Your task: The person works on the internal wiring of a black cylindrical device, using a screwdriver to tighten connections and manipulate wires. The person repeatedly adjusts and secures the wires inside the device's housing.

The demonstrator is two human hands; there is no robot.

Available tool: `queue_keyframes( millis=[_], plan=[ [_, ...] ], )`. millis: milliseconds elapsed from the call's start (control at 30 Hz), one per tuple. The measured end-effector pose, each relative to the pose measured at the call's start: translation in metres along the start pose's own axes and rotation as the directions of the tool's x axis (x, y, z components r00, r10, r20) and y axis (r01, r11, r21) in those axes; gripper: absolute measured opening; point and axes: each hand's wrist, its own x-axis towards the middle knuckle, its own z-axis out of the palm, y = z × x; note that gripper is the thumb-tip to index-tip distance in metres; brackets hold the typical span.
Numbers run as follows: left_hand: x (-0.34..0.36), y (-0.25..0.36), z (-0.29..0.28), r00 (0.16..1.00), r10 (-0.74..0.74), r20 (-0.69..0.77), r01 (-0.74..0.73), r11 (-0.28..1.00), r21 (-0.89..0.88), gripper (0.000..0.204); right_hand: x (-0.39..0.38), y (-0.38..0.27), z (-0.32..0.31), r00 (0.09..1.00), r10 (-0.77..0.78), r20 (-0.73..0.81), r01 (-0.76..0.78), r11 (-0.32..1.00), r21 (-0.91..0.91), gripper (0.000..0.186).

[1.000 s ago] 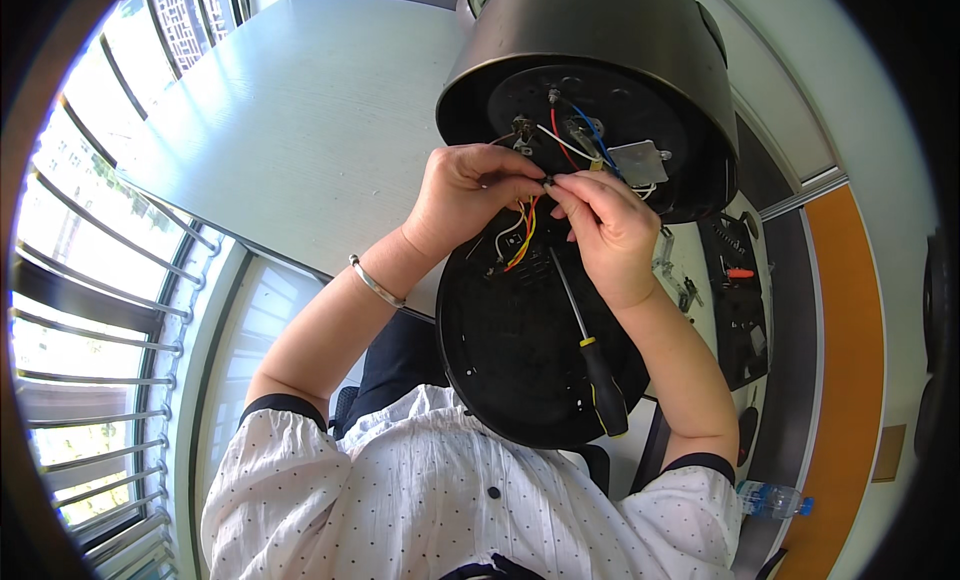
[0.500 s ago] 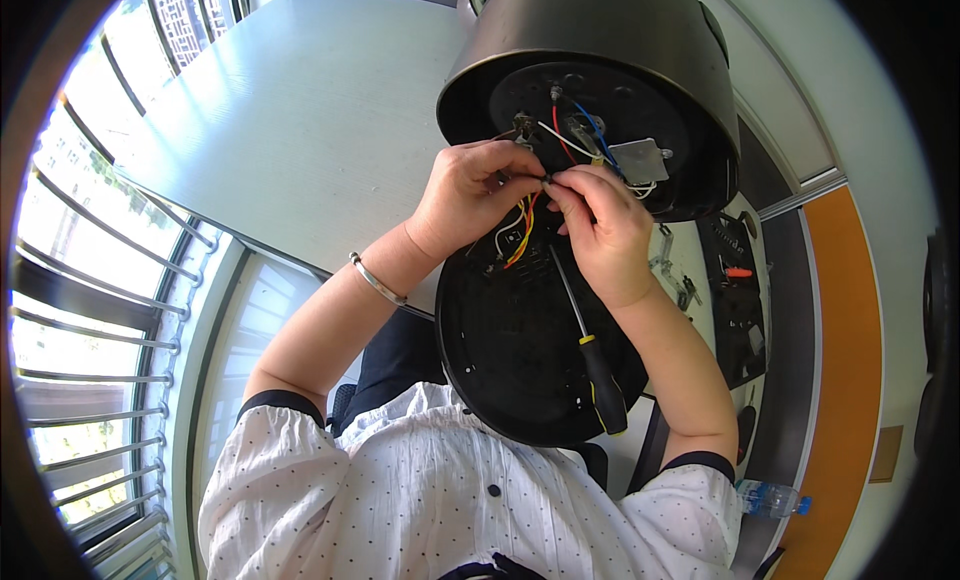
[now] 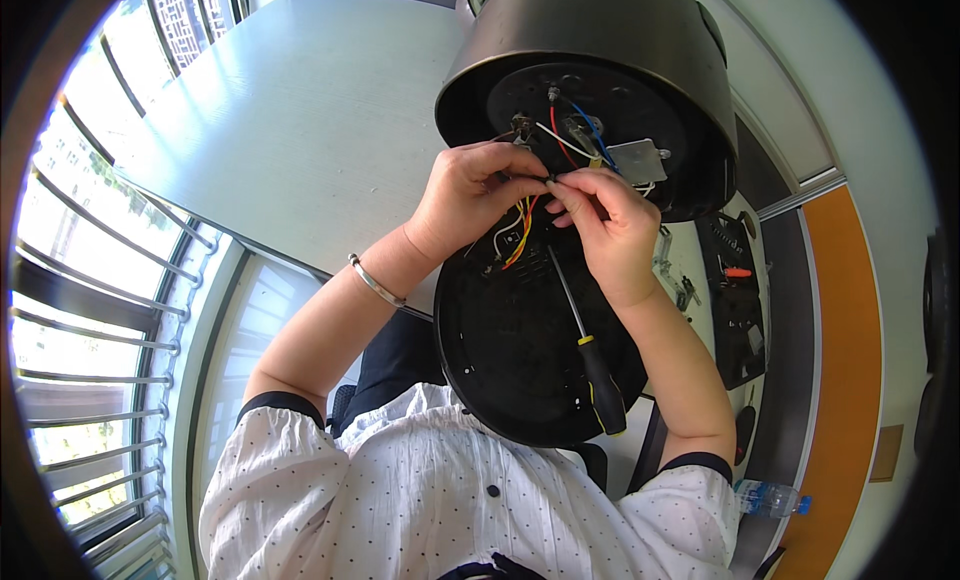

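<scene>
A dark metallic cooker body (image 3: 600, 25) lies on its side with its open underside toward me, showing red, blue and white wires and a silver plate (image 3: 637, 162). In front of it, my left hand (image 3: 468, 192) pinches a small dark piece (image 3: 551, 178) between thumb and forefinger. My right hand (image 3: 618, 228) pinches at the same piece from the other side; fingertips mostly hide it. Yellow, red and white wires (image 3: 522, 238) hang below the fingers to the black bottom cover (image 3: 500, 350). Across that cover rests a black-and-yellow screwdriver (image 3: 602, 385).
A pale table (image 3: 300, 110) spreads to the left and behind. At the right, small metal parts (image 3: 684, 280) lie near a black tool tray (image 3: 738, 290) with an orange-red item (image 3: 737, 273). A blue-capped plastic bottle (image 3: 770, 499) is at lower right. Barred windows line the left.
My right hand has turned slightly and its fingers have shifted a little to the right at the small piece. The left hand stays nearly in place. The cooker body has moved very slightly left.
</scene>
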Motion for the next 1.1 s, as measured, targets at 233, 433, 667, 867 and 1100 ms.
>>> queue_keyframes(
  millis=[233,433,667,867,1100],
  plan=[
    [0.0,0.002,-0.001,0.998,0.061,-0.02,-0.06,0.996,0.07,0.011,-0.001,-0.002,0.007,0.998,-0.038,-0.044,0.036,0.998,-0.043,0.006],
    [-0.001,0.0,0.001,0.996,0.085,-0.039,-0.076,0.979,0.187,0.009,-0.006,0.006,0.014,0.995,-0.057,-0.083,0.053,0.997,-0.057,0.008],
    [0.0,-0.01,0.004,0.964,0.164,-0.207,-0.065,0.906,0.419,0.008,-0.007,0.019,0.024,0.999,-0.035,-0.029,0.028,0.979,-0.2,0.016],
    [0.007,-0.016,0.007,0.949,0.268,-0.164,-0.135,0.819,0.557,0.009,-0.009,0.019,0.023,0.999,-0.05,-0.003,0.047,0.954,-0.296,0.018],
    [0.014,-0.017,0.002,0.948,0.311,-0.063,-0.201,0.743,0.639,0.011,-0.019,0.016,0.001,0.998,0.034,0.046,-0.017,0.943,-0.331,0.009]
  ],
)
